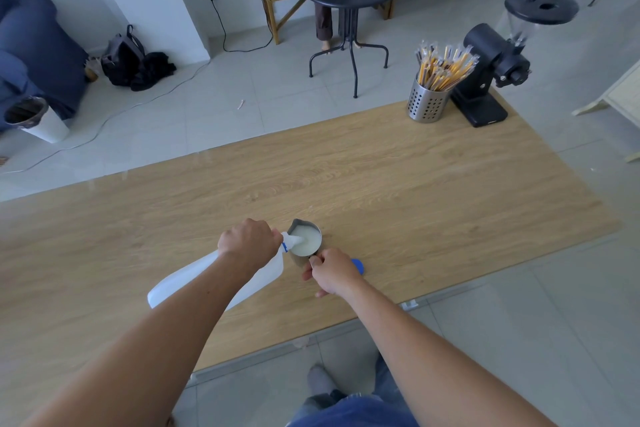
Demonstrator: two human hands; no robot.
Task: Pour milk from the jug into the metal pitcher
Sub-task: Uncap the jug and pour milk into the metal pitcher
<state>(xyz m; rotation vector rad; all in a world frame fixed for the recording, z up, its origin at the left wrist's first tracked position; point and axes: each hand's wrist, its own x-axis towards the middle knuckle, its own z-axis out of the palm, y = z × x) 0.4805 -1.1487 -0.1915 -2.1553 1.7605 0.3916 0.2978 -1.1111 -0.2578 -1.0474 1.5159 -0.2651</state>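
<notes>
Left hand (247,242) wrapped around the upper part of the jug (258,276), near its neck; grip closed. Jug is white translucent plastic, tipped steeply, base raised toward the person, mouth just over the rim of the metal pitcher (306,242). A white stream runs from mouth into pitcher.

Right hand (332,270) closed on the pitcher's handle at the near side, steadying it upright on the counter (415,184). Spout of pitcher points away from the person.

Handling, judged: thin plastic walls likely flex under squeeze, so hold near the neck suits control. Jug looks lightly filled given the steep tilt; weight probably low. Pitcher is rigid steel, smooth, could slide on the wood if not held.

Contents: pitcher shows milk well up its wall, surface white and level. Pour appears close to done.

Blue cap (358,266) lies on the counter just beside the right hand. Perforated steel holder (426,102) with wrapped sticks and black grinder (491,73) stand at far corner, well apart.
</notes>
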